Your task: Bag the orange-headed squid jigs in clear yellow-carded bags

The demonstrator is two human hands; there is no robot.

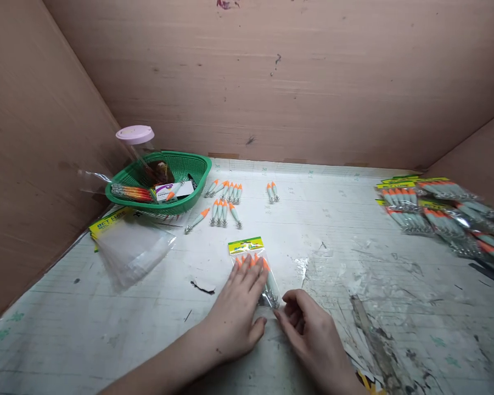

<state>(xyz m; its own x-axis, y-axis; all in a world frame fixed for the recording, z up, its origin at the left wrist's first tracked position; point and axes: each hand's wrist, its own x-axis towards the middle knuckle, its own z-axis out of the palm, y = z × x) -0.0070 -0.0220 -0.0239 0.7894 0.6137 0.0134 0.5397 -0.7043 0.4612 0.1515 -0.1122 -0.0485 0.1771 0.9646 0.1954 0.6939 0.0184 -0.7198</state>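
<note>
A clear plastic packet point(274, 285) with a yellow and green header lies on the table in front of me. Inside it are several fishing lures with orange tips, pale bodies and spiky metal hooks. My left hand point(241, 307) rests flat over the packet, fingers stretched out, hiding much of the lures. At the packet's lower right corner is my right hand point(308, 329), its fingers curled and thumb and forefinger close to the edge. Whether they pinch the plastic is hard to see. Loose lures point(224, 213) of the same kind lie beyond the packet, with a pair point(273, 192) apart to the right.
A green basket point(197, 164) at the back left holds a jar with a pink lid point(135, 134) and packaged lures. Beside it lie flat header bags point(132, 247). Filled packets point(403, 206) are piled at the right. Board walls point(271, 99) enclose the table.
</note>
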